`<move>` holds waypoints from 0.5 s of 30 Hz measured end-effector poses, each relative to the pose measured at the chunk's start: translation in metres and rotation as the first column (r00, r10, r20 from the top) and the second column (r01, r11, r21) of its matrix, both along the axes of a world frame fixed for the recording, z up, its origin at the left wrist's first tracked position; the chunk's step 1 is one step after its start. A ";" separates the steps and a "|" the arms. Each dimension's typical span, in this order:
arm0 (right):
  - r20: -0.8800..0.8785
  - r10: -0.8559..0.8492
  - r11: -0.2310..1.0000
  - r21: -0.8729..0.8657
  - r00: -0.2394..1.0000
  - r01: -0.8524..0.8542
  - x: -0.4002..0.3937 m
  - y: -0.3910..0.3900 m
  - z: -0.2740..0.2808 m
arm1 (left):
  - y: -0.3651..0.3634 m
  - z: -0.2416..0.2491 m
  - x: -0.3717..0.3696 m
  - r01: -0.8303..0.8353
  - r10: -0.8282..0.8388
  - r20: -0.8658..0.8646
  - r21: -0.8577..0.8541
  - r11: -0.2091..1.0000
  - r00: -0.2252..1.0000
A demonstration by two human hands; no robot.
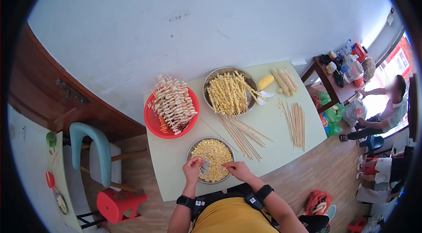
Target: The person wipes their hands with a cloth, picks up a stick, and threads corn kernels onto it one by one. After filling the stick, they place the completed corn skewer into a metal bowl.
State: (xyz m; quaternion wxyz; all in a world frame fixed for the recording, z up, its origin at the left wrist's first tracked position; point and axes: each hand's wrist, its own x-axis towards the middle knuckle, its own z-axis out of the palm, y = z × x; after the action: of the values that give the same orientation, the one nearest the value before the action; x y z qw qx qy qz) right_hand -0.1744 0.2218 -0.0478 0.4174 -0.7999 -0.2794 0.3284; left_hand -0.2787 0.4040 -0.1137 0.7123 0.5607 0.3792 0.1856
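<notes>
A metal bowl full of loose yellow corn kernels sits at the table's near edge, with both hands over it. My left hand is at the bowl's left side, its fingers pinched together. From the right, my right hand reaches over the rim with thumb and forefinger closed. Whatever is between the fingertips of either hand is too small to make out. Just beyond the bowl lies a loose fan of thin wooden skewers. A larger metal bowl behind holds skewered corn kernels.
A red basin of skewered pale slices stands at the table's left. At the back right lie a corn cob and stripped cobs, with more skewers nearer. A chair and red stool are left; people are right.
</notes>
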 end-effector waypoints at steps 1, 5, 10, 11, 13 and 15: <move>0.002 0.003 1.000 -0.002 1.000 -0.003 0.000 0.000 0.000 | 0.000 0.000 0.000 -0.011 0.011 0.001 -0.008 1.000 1.000; -0.018 0.005 1.000 -0.022 1.000 -0.005 -0.001 0.000 0.002 | -0.001 0.001 0.000 -0.012 0.012 -0.004 0.017 1.000 1.000; -0.023 0.000 1.000 -0.016 1.000 0.000 -0.001 -0.001 -0.003 | -0.002 0.002 0.001 0.004 -0.003 -0.014 0.080 0.997 1.000; -0.019 0.003 1.000 -0.014 1.000 -0.003 -0.001 -0.001 -0.004 | -0.002 0.000 0.000 0.004 -0.003 -0.014 0.081 0.997 1.000; -0.016 0.006 1.000 -0.013 1.000 -0.006 -0.002 -0.001 -0.004 | -0.002 -0.001 0.000 0.022 -0.021 -0.009 0.109 0.994 1.000; -0.013 0.008 1.000 -0.013 1.000 -0.008 -0.002 -0.002 -0.003 | -0.002 0.000 0.000 0.033 -0.032 -0.014 0.116 0.993 0.999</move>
State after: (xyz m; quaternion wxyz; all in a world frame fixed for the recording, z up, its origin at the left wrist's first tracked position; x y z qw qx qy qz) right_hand -0.1764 0.2202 -0.0504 0.4127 -0.7993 -0.2779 0.3371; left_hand -0.2791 0.4017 -0.1135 0.6791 0.6084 0.3628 0.1923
